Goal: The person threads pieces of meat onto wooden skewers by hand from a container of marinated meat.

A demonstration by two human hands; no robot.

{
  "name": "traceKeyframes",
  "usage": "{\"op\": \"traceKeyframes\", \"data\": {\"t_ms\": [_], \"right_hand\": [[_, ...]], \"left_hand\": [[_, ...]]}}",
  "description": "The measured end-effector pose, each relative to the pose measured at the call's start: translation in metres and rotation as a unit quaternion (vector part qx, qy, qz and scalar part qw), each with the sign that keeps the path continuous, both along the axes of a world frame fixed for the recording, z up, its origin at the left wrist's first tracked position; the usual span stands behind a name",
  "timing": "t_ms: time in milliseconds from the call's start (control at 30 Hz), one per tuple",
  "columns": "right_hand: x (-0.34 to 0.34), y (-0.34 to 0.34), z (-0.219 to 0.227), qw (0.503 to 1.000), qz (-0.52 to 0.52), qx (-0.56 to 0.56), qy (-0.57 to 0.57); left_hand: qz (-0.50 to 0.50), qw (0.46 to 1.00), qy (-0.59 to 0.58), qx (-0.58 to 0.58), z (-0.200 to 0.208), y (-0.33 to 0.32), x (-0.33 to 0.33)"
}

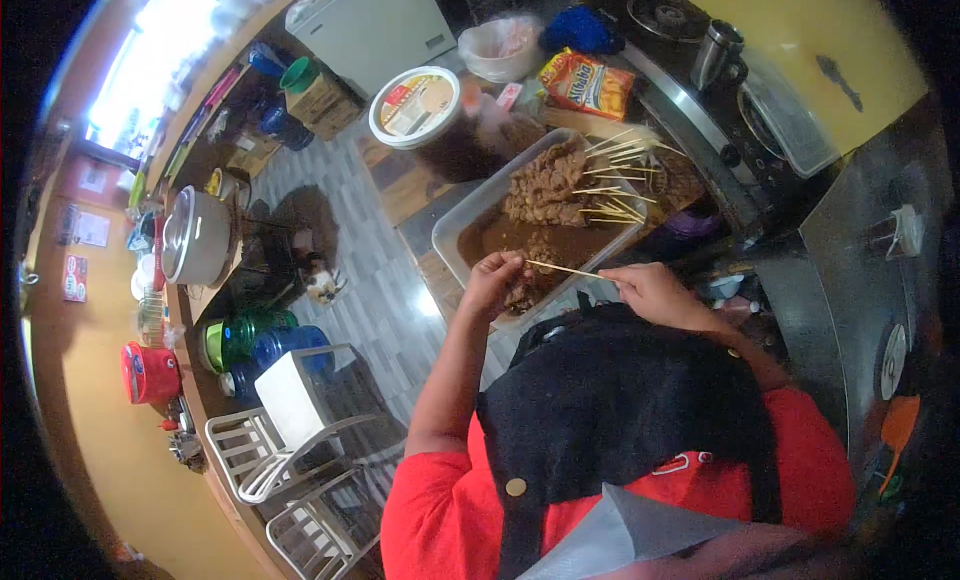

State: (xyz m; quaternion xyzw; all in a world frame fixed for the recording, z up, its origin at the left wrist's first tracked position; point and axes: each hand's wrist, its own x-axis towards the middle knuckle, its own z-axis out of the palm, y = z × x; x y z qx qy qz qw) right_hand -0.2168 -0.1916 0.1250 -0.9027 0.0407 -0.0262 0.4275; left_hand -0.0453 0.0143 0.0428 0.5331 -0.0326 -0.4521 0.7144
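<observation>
Well to the left of the grip, a red container [150, 373] and white chairs [290, 395] are seen, and up and to the left of it a round tub with a white lid [413, 105] is set. A translucent rectangular tub [447, 242] is placed just beyond the grip, with loose meat pieces [545, 252] in its near part. By the left hand [495, 283], the far-left end of a bamboo skewer [568, 270] is pinched narrowly between the fingertips; whether meat is also held there cannot be told. Beyond the skewer, a pile of meat-laden skewers [548, 183] is heaped in the tub, their bare ends pointed rightward, and farther past it an orange snack bag [590, 85] is laid. By the right hand [650, 292], the skewer's other end is gripped. Farther off, up and to the right, a metal mug [718, 55] is stood.
</observation>
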Motion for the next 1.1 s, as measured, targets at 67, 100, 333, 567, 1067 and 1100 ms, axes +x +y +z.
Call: {"op": "traceKeyframes", "data": {"t_ms": [67, 100, 333, 567, 1067, 1100], "right_hand": [[0.000, -0.001, 0.001, 1.000, 0.003, -0.011, 0.007], [0.001, -0.001, 0.002, 1.000, 0.008, -0.020, 0.015], [0.001, 0.002, 0.018, 0.997, 0.016, -0.073, 0.030], [0.012, -0.011, 0.027, 0.980, 0.081, -0.178, 0.044], [0.028, -0.025, 0.014, 0.981, 0.071, 0.005, 0.180], [0.027, -0.022, 0.010, 0.988, 0.068, -0.024, 0.135]], "left_hand": [[0.001, 1.000, 0.002, -0.010, 0.001, 0.000, -0.001], [0.004, 1.000, 0.005, -0.019, 0.002, 0.000, -0.002], [-0.035, 0.998, -0.057, 0.002, 0.006, -0.003, -0.002], [-0.137, 0.986, -0.091, 0.026, 0.006, -0.005, 0.005], [-0.223, 0.970, -0.102, 0.000, 0.006, -0.008, 0.006], [-0.223, 0.969, -0.107, 0.009, 0.006, -0.008, 0.006]]}}
